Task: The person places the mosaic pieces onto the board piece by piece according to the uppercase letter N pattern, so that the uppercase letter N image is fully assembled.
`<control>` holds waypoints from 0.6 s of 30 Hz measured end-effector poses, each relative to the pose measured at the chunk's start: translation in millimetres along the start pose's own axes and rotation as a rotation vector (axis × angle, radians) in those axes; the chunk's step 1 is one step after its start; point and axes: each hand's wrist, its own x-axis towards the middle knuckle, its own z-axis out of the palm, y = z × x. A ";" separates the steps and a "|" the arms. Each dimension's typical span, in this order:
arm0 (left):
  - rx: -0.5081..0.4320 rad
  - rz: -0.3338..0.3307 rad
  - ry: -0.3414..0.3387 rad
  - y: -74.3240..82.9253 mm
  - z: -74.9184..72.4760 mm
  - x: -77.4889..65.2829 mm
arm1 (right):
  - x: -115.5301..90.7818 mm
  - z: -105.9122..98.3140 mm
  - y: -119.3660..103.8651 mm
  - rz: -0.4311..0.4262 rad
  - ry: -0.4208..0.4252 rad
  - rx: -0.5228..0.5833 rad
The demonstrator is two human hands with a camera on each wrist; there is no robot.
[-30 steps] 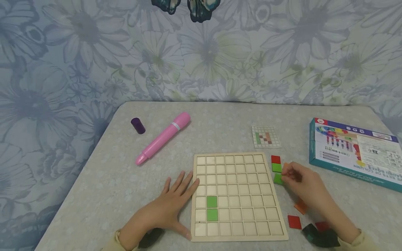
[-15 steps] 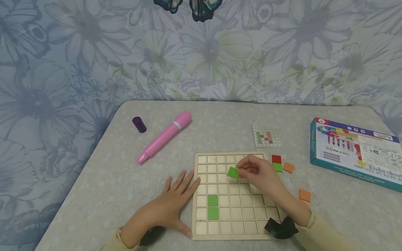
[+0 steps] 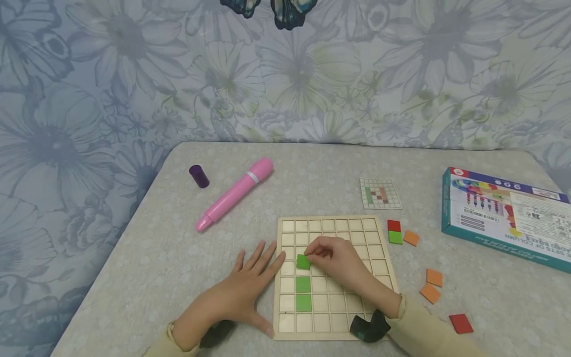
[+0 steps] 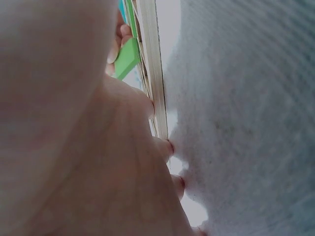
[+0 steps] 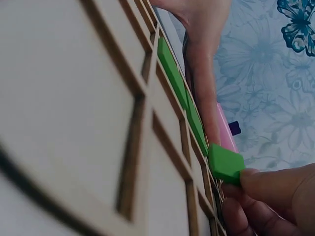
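Observation:
A wooden grid board (image 3: 336, 322) lies on the table with two green tiles (image 3: 303, 293) set in neighbouring cells of its second column. My right hand (image 3: 341, 263) pinches another green tile (image 5: 226, 162) by its edge, tilted over the cells just above those two. In the right wrist view the thumb and fingertips hold that tile's near corner. My left hand (image 3: 243, 295) lies spread, its fingers and thumb touching the board's left edge. The left wrist view shows the held tile (image 4: 128, 58) beyond the board's side.
Right of the board lie a red tile (image 3: 394, 225), a green tile (image 3: 395, 237), several orange tiles (image 3: 430, 293) and another red tile (image 3: 461, 324). A pattern card (image 3: 380, 194) and a box (image 3: 504, 218) sit farther back. A pink marker (image 3: 234, 194) and purple cap (image 3: 199, 176) lie left.
My right hand has picked up a green tile from the right of the board and carried it left to the second column. The left hand has stayed at the board's edge.

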 end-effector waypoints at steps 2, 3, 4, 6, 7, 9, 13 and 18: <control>-0.001 -0.001 0.001 0.5 -0.5 0.1 | -0.7 1.1 -0.9 -0.002 -0.005 -0.022; -0.003 0.000 0.001 0.8 -0.8 0.2 | -1.0 1.4 -1.2 -0.003 -0.009 -0.037; -0.003 -0.001 0.001 1.0 -1.1 0.1 | -1.2 1.7 -1.1 -0.004 -0.015 -0.050; -0.002 -0.001 0.000 1.5 -1.5 0.2 | -1.6 2.0 -0.9 -0.012 -0.025 -0.076; 0.001 -0.002 0.000 1.5 -1.7 0.1 | -1.8 2.1 -0.6 -0.021 -0.030 -0.088; 0.003 -0.002 0.000 1.7 -1.7 0.1 | -2.2 2.3 -0.2 -0.039 -0.034 -0.103; 0.009 -0.003 -0.002 1.3 -1.2 0.1 | -2.6 2.8 1.2 -0.093 -0.011 -0.122; 0.012 -0.007 -0.005 0.4 -0.4 0.4 | -2.7 4.2 2.8 -0.109 -0.003 -0.142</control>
